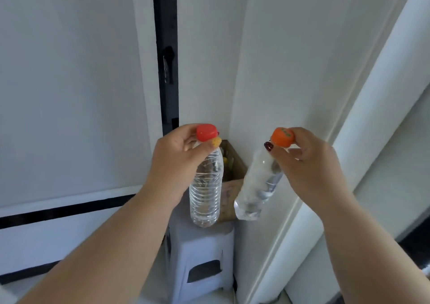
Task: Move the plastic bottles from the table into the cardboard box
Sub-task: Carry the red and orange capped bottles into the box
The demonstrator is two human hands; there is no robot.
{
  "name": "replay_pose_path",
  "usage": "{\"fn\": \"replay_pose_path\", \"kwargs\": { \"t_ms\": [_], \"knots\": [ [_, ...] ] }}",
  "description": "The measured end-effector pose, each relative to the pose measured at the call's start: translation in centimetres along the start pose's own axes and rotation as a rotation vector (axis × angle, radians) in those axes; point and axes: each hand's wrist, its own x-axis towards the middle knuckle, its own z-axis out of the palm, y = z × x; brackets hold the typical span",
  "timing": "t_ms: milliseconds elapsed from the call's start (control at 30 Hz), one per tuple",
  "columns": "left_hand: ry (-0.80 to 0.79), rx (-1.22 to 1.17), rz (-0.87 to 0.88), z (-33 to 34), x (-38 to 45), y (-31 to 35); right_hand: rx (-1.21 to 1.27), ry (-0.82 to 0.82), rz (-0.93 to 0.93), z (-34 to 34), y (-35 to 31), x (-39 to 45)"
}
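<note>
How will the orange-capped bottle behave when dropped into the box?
The orange-capped bottle looks clear and empty, so probably light and bouncy. Its thin ribbed wall likely dents easily. The right hand pinches only its cap, so it hangs tilted and may swing.

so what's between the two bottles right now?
Head view: in the gap between the red-capped bottle and the orange-capped bottle shows the cardboard box behind them, set on a white stool.

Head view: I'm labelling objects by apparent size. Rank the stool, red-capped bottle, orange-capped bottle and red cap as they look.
1. Stool, largest.
2. Red-capped bottle and orange-capped bottle: look alike in size, and the orange-capped one is tilted, so I won't rank them.
3. Red cap, smallest.
</note>
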Motion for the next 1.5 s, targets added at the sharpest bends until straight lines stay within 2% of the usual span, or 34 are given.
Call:
{"fn": "replay_pose_path", "kwargs": {
  "t_ms": [233,367,533,733,933,1233,1367,1500],
  "knots": [
    [-0.057,0.008,-0.038,2.9,12.7,-9.8,0.022,0.040,0.087,8.9,8.1,11.8],
    [-0.078,0.059,-0.105,4.4,17.3,-14.7,0.074,-0.020,0.175,13.5,12.7,16.2],
    [-0.082,0.148,-0.219,5.8,20.6,-20.9,0.060,-0.140,0.195,20.1,19.3,18.7],
    [-0.099,0.371,-0.377,6.5,20.6,-28.3,0.029,-0.295,0.322,26.5,25.2,17.6],
    [-0.172,0.689,-0.489,6.8,19.2,-33.9,-0.151,-0.458,0.430,29.5,29.1,15.9],
    [-0.318,0.985,-0.378,7.6,16.8,-38.0,-0.383,-0.641,0.362,30.5,30.8,14.6],
    [-0.351,1.121,-0.333,8.1,15.8,-38.8,-0.457,-0.689,0.386,30.8,30.7,14.8],
    [-0.413,1.182,-0.399,8.4,16.4,-38.8,-0.479,-0.711,0.407,30.9,30.3,15.1]
  ]
}}
